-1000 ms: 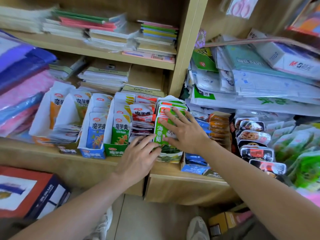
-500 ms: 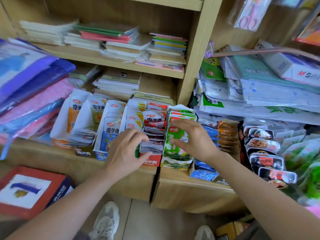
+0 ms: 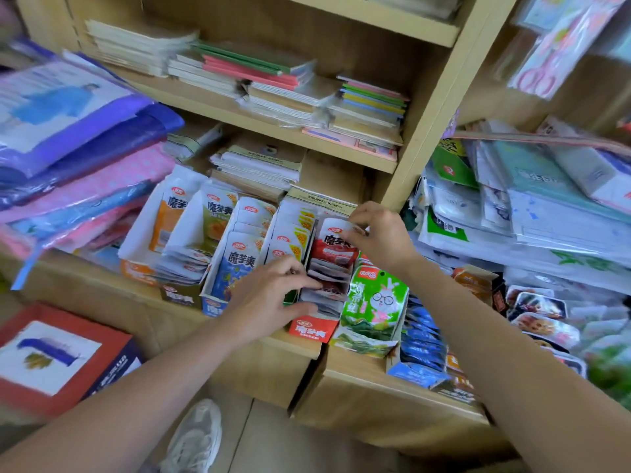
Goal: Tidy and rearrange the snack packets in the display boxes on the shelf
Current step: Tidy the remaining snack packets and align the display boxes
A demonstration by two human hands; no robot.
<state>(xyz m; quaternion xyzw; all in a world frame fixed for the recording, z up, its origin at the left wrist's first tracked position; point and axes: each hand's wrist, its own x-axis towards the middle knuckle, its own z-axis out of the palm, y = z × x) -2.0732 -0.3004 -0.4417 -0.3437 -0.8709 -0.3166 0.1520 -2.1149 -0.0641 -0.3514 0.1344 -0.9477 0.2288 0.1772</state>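
A row of open display boxes with snack packets stands along the wooden shelf (image 3: 293, 356). My left hand (image 3: 269, 298) rests at the front of the red display box (image 3: 309, 329), its fingers pressing on the fallen red-and-white packets (image 3: 329, 278) inside. At the back of that same box my right hand (image 3: 377, 238) pinches the top edge of an upright red packet (image 3: 333, 247). Right beside it stands the green seaweed packet box (image 3: 374, 302), and to the left are the blue packet box (image 3: 235, 264) and an orange packet box (image 3: 160, 227).
Stacked notebooks (image 3: 273, 87) fill the upper shelves. Purple and pink plastic packs (image 3: 75, 145) lie at the left, paper packs (image 3: 532, 206) at the right. Blue snack packets (image 3: 421, 339) and dark tray snacks (image 3: 543, 315) sit further right. A red box (image 3: 51, 360) stands at lower left; a shoe (image 3: 194, 438) is on the floor.
My right hand left the green seaweed packets and moved up-left to the back of the red box. My left hand shifted right onto the red box's front packets.
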